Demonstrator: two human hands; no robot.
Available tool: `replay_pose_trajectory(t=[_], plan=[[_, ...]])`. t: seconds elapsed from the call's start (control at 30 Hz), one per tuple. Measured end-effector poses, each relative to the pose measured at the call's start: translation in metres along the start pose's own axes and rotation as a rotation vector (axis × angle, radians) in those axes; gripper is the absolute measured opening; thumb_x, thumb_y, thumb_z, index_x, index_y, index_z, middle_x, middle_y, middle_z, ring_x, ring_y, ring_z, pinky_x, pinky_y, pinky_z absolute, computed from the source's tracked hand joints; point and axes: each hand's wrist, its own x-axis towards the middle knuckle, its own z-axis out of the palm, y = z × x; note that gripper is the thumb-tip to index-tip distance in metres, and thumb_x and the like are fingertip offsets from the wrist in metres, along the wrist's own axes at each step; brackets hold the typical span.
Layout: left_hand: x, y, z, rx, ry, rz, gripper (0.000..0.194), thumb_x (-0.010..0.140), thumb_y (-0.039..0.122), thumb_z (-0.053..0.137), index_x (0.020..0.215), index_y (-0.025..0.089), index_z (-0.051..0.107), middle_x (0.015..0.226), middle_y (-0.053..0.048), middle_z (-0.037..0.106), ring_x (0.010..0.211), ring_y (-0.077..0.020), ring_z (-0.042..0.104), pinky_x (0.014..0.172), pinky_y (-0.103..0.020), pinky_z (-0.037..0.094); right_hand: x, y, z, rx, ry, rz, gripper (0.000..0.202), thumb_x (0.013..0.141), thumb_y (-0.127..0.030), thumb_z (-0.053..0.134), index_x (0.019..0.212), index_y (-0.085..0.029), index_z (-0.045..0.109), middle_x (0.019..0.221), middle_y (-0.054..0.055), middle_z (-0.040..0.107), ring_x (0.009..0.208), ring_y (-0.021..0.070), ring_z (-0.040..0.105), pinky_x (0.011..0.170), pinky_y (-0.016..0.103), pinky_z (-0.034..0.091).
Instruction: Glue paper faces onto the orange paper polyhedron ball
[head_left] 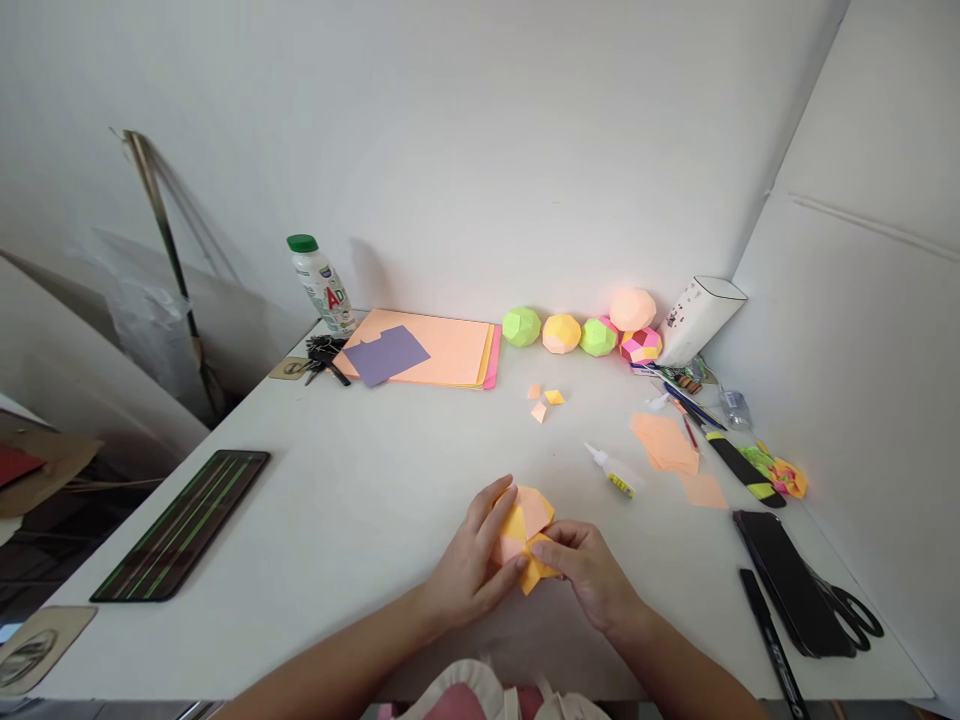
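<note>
An orange and peach faceted paper shape (525,515) is held between both hands above the white table, with pointed flaps at its lower right. My left hand (476,560) wraps round its left side, fingers over the top and thumb below. My right hand (589,570) pinches a flap on the right between thumb and fingers. Beyond them lie small peach pieces (539,411) and a yellow piece (554,397). A glue bottle (613,472) with a white nozzle lies on its side to the right.
Several paper balls (561,334) stand by the wall, beside coloured sheets (442,345) and a white bottle (322,285). Peach squares (666,443), a cutter (739,465), a black phone (791,580), scissors (851,610) and a marker (772,640) lie right. A dark striped tablet-like object (182,525) lies left.
</note>
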Motion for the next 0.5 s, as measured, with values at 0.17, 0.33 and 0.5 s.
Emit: replay_pose_trajectory(t=[0.17,0.33,0.5], plan=[[0.000,-0.002,0.000,-0.013,-0.025,-0.052,0.059,0.095,0.038,0.038,0.146,0.023,0.011,0.145,-0.018,0.021,0.134,-0.0322,0.027,0.105,-0.056,0.035,-0.003,-0.007,0.004,-0.065,-0.001,-0.035,0.025,0.072,-0.031,0.066,0.054,-0.016,0.057,0.054,-0.004,0.045,0.054,0.0094,0.035,0.054,0.024,0.030],[0.000,-0.002,0.000,-0.019,-0.041,-0.056,0.060,0.095,0.037,0.038,0.146,0.028,0.007,0.146,-0.016,0.019,0.134,-0.0325,0.026,0.105,-0.057,0.033,-0.004,-0.010,0.006,-0.108,-0.007,-0.038,0.027,0.071,-0.032,0.066,0.054,-0.016,0.055,0.054,-0.005,0.043,0.054,0.0093,0.033,0.054,0.024,0.029],[-0.001,0.000,-0.001,-0.032,-0.069,-0.036,0.060,0.096,0.036,0.035,0.146,0.029,0.004,0.147,-0.014,0.015,0.134,-0.0320,0.022,0.107,-0.056,0.031,-0.002,-0.003,0.002,-0.108,0.008,-0.035,0.025,0.071,-0.033,0.066,0.056,-0.015,0.058,0.058,-0.002,0.050,0.059,0.0119,0.041,0.059,0.025,0.034]])
